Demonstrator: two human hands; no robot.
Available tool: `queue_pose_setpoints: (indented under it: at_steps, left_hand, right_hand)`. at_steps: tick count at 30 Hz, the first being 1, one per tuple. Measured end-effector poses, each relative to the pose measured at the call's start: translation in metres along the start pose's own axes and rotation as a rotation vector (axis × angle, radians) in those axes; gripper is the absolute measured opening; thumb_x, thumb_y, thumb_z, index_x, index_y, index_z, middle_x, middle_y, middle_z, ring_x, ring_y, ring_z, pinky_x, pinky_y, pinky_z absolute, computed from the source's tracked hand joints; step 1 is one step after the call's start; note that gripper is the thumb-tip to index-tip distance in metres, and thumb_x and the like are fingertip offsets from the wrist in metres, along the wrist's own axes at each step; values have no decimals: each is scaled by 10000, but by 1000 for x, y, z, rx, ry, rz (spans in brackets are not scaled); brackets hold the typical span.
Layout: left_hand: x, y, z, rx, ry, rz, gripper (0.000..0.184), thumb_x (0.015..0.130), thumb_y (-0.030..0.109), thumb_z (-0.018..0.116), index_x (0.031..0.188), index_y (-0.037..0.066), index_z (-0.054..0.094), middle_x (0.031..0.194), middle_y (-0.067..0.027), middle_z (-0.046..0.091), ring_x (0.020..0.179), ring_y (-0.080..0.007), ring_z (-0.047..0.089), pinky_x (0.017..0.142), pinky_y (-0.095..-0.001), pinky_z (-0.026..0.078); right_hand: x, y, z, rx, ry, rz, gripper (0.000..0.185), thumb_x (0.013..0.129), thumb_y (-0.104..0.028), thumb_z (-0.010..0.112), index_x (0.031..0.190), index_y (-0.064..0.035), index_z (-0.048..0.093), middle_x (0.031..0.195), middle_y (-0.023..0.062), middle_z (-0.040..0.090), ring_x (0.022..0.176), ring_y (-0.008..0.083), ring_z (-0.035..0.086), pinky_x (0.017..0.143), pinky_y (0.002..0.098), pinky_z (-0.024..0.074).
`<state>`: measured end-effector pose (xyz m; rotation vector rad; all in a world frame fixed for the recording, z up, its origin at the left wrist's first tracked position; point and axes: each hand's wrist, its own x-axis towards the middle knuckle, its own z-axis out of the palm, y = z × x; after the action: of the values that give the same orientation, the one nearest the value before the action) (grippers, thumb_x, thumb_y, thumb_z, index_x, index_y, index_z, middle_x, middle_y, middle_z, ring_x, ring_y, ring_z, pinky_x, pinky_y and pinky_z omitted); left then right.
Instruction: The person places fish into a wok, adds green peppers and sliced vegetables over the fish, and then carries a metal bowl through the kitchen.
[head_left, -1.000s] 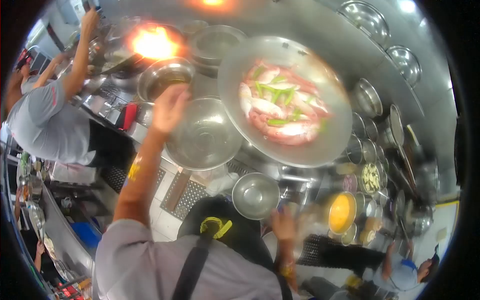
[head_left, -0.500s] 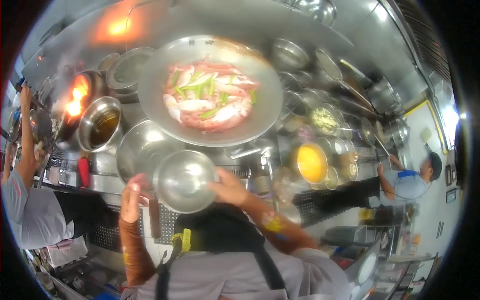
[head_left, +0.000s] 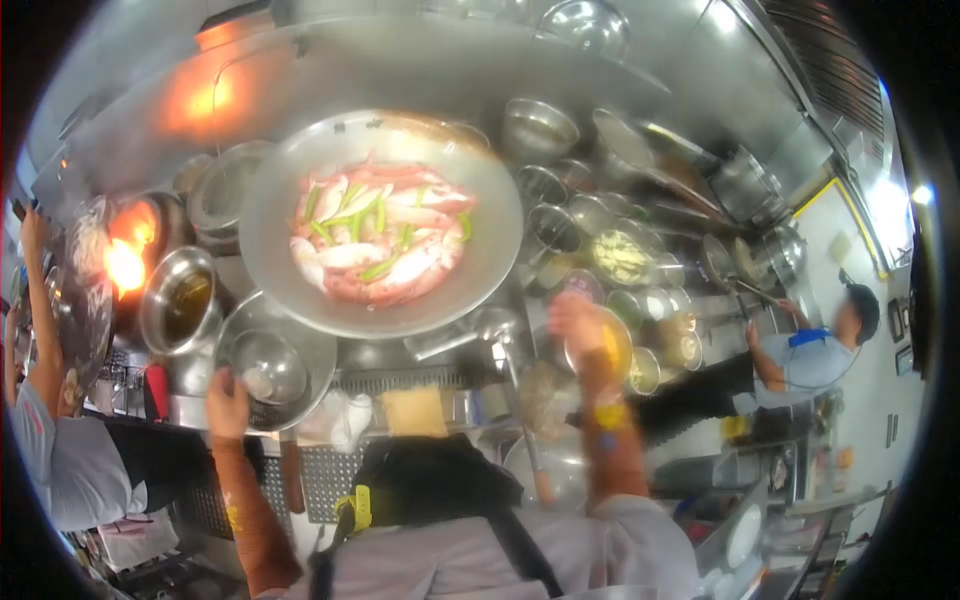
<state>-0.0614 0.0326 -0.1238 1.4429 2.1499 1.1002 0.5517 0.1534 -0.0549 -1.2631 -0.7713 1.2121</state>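
At the lower left, my left hand (head_left: 228, 404) has its fingers closed at the rim of a small steel bowl (head_left: 268, 366). That bowl rests inside a wider metal basin (head_left: 315, 350). My right hand (head_left: 582, 328), smeared by motion, is over the near left side of a bowl of orange-yellow liquid (head_left: 615, 345); whether its fingers hold anything is unclear. Ahead of both hands stands a large wok (head_left: 385, 318) with raw pinkish fish (head_left: 385, 235) and green strips (head_left: 375, 218) in it.
Flames (head_left: 125, 262) rise at the left near a pot of dark liquid (head_left: 187, 305), beside a co-worker's arm (head_left: 42, 300). Several ingredient bowls, one with pale slices (head_left: 620, 257), stand at the right. Another person (head_left: 820, 355) is farther right. A folded tan cloth (head_left: 414, 411) lies in front.
The small steel bowl has gone from between my hands down into the wider basin at the left. My right hand has let it go and swung right to the orange-yellow liquid.
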Motion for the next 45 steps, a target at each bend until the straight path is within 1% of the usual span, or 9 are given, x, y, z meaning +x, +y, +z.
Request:
queue_pose_setpoints:
  at_steps: [3,7,11,14,23,32,37,41,45]
  left_hand:
    - [-1,-15,8,170,122,156,351,928,114,595,1214,-83,544,1160,-212,634,982,-276,666,780,-332,553]
    - [-22,41,3,156,199,165,321,929,88,597,1200,-81,566,1149,-213,638,1013,-281,658,843,-350,534]
    - [-44,98,4,14,190,103,280,926,74,609,1161,-77,592,1097,-193,651,1020,-273,649,889,-355,511]
    - [-54,129,8,60,108,150,275,907,65,620,1168,-22,606,1024,-184,652,756,-216,673,663,-296,535]
    - [-67,177,23,84,-29,254,296,824,-10,623,1120,7,632,1006,-201,655,819,-328,676,678,-345,551]
    - [-38,197,19,11,-96,328,332,868,49,632,1196,6,620,1030,-176,656,861,-235,682,715,-308,551]
    - [23,282,41,-100,-142,837,404,874,87,650,1265,11,583,1149,-169,654,1013,-324,649,855,-370,531]
    - [84,335,95,-260,-366,1077,617,870,248,685,1409,51,459,1412,-218,475,1330,-365,436,1082,-461,367]
    - [111,356,147,88,-87,879,762,832,434,650,1463,100,385,1478,-269,358,1414,-416,274,1170,-510,172]
  right_hand:
    - [109,17,-132,396,145,87,215,933,-246,590,947,-32,597,723,99,612,553,209,572,514,313,492]
    - [186,31,-194,95,623,252,293,903,-266,650,908,-6,517,634,112,536,504,235,536,446,362,456]
    - [203,46,-217,20,566,193,287,874,-273,668,853,-18,539,643,96,565,487,210,538,418,333,439]
    - [205,38,-221,2,525,149,285,852,-279,682,811,-27,556,649,84,586,475,191,540,397,311,426]
    - [215,25,-246,-92,526,-61,188,814,-222,649,735,-78,556,571,58,563,397,133,465,343,270,333]
    - [113,-108,-121,-94,309,-280,170,839,-228,699,770,-127,580,576,-21,518,420,56,439,344,183,292]
    - [85,-118,-8,-75,75,-236,164,808,-187,742,813,-111,596,592,-38,509,443,72,484,357,191,320]
    - [53,-110,105,-293,-82,-248,155,839,-204,672,740,-96,622,573,-21,542,445,67,493,386,213,342]
    - [34,-103,191,-555,-295,-336,196,865,-178,628,790,-8,690,650,36,629,554,126,579,484,308,440]
